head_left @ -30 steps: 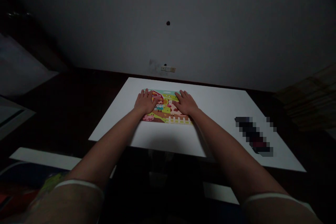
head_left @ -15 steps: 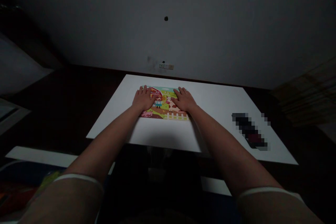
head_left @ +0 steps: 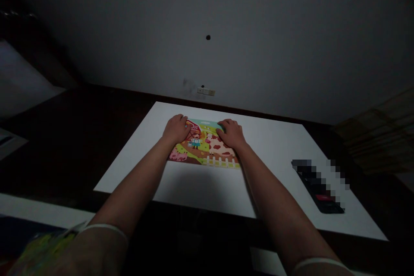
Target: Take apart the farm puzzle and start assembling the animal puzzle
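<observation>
A colourful farm picture puzzle with a barn, a child, a cow and a pig lies flat on a white table. My left hand rests on the puzzle's upper left part with its fingers curled down onto the barn. My right hand rests on the upper right part, fingers likewise curled over the far edge. Both forearms reach out over the table's near edge. What the fingertips pinch, if anything, is hidden.
A dark flat object, partly blurred out, lies on the table's right side. A wall socket sits low on the grey wall behind. The floor around the table is dark. White boards lie at the left and near edges.
Both hands have gone from flat with fingers stretched out to fingers curled at the puzzle's far edge. The view has shifted down and closer.
</observation>
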`<act>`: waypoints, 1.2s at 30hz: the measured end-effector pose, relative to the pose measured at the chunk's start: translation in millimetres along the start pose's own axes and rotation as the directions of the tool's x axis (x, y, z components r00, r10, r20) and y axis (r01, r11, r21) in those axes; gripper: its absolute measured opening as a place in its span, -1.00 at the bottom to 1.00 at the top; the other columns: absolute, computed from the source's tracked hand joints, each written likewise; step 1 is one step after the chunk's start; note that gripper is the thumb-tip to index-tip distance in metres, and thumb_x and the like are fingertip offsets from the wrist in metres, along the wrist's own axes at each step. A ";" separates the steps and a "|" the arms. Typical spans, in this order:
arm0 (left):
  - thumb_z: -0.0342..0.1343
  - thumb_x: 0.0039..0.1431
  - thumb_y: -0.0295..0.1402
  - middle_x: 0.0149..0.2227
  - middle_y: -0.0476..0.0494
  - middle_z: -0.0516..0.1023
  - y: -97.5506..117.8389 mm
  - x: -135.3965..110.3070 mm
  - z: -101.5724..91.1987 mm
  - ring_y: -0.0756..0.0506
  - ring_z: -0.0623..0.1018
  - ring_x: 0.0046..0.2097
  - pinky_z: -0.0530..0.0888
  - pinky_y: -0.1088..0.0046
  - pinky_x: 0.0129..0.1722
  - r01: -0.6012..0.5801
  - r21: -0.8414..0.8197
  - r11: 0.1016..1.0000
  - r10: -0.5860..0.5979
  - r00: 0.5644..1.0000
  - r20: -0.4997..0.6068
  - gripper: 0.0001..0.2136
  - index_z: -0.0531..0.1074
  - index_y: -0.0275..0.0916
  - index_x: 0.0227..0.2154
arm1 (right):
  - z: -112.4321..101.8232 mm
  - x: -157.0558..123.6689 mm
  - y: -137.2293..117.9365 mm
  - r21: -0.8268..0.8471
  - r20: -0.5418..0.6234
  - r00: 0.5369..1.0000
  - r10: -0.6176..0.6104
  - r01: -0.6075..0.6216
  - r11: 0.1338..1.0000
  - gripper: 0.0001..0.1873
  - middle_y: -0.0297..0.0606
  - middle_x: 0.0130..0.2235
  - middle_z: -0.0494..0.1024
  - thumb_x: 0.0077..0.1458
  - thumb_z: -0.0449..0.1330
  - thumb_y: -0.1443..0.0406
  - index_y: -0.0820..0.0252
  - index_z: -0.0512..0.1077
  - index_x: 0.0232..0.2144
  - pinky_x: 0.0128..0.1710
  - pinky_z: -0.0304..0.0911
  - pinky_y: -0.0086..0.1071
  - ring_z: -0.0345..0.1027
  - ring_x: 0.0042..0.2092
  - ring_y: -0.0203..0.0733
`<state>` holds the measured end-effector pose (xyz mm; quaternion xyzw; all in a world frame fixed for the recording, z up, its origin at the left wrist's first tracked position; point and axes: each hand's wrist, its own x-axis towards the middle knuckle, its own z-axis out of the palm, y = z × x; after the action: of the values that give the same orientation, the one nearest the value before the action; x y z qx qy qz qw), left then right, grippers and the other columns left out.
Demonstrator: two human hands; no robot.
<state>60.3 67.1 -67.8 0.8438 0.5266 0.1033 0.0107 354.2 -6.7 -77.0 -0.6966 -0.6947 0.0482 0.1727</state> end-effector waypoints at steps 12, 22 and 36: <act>0.08 0.51 -0.18 0.21 -0.44 0.52 -0.9 6.1 0.2 -0.45 0.47 0.28 0.47 -0.02 0.33 0.009 -0.041 0.999 -0.008 1.000 0.029 -0.56 0.55 -0.25 0.29 | 2.1 1.4 8.9 0.010 -0.059 0.998 -0.038 0.039 0.999 -0.53 0.04 0.24 0.68 0.42 0.19 0.13 0.11 0.68 0.22 0.32 0.24 0.14 0.41 0.31 0.32; 0.10 0.50 -0.19 0.17 -0.44 0.53 3.9 4.4 -3.0 -0.46 0.46 0.27 0.43 -0.06 0.30 0.041 -0.098 0.994 -0.040 0.999 0.013 -0.64 0.57 -0.26 0.18 | -8.2 -3.1 -2.1 -0.099 -0.017 0.990 -0.142 0.140 0.985 -0.50 0.12 0.24 0.66 0.48 0.14 0.19 0.23 0.61 0.31 0.31 0.23 0.05 0.46 0.26 0.27; 0.11 0.50 -0.21 0.17 -0.43 0.55 2.1 6.0 -3.8 -0.46 0.47 0.26 0.44 -0.07 0.27 0.038 -0.115 0.993 -0.037 0.999 0.007 -0.71 0.58 -0.22 0.10 | -1.6 1.5 3.7 -0.037 -0.016 0.990 -0.140 0.139 0.990 -0.56 0.13 0.19 0.63 0.48 0.15 0.19 0.21 0.65 0.22 0.23 0.27 0.06 0.42 0.22 0.29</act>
<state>64.0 71.1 -62.8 0.8319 0.5355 0.1315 0.0625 358.2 -5.4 -76.4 -0.6496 -0.7409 0.0170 0.1697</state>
